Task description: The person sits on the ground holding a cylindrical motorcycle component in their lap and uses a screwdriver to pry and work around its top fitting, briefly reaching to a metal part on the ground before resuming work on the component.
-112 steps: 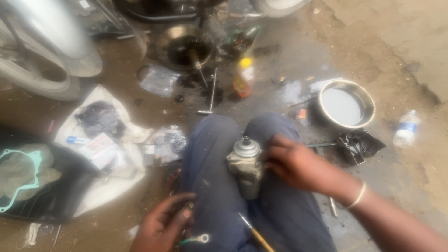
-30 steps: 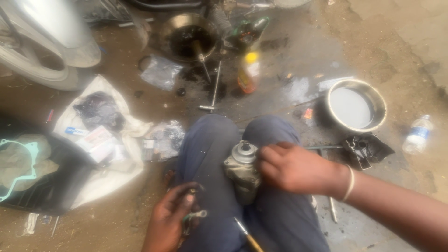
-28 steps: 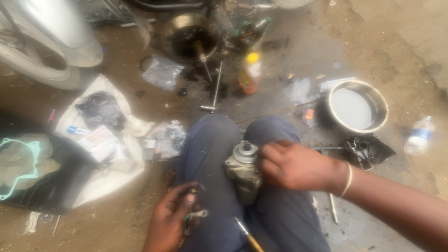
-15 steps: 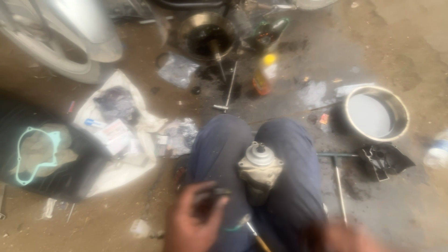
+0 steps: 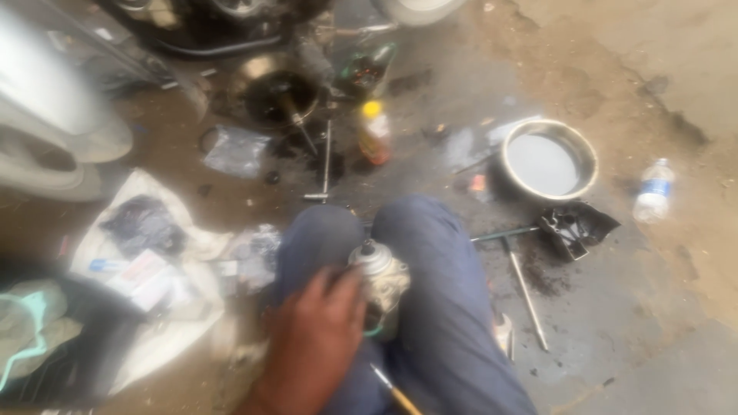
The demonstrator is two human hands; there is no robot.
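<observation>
While kneeling or squatting on oily ground, held a grey metal engine part (image 5: 380,280) between the knees (image 5: 430,253), clad in dark blue trousers. Left hand (image 5: 315,342) pressed against the near left side of that part, fingers (image 5: 342,286) curled loosely up its flank; too blurred to tell whether truly gripping or merely resting. Right hand out of view, so no telling how its fingers stood.

Below the part, on the lap, lay a thin screwdriver (image 5: 396,392) with a yellowish handle, tip pointing up toward the hand.

Further out on the ground: a round metal basin (image 5: 550,161) with pale grey liquid, well to the right; just beside it, nearer, a black plastic tray (image 5: 576,227); between tray and right knee, a long T-handle wrench (image 5: 523,288) lying flat. Far right, a clear plastic water bottle (image 5: 655,190) on its side. Ahead of the knees, a small bottle with a yellow cap (image 5: 374,134) stood upright, and a second T-handle tool (image 5: 326,165) lay near it, pointing toward a dark round engine casing (image 5: 280,96). To the left, a white cloth sack (image 5: 169,261) strewn with dark small parts and packets, plus a clear plastic bag (image 5: 234,150) beyond it.
</observation>
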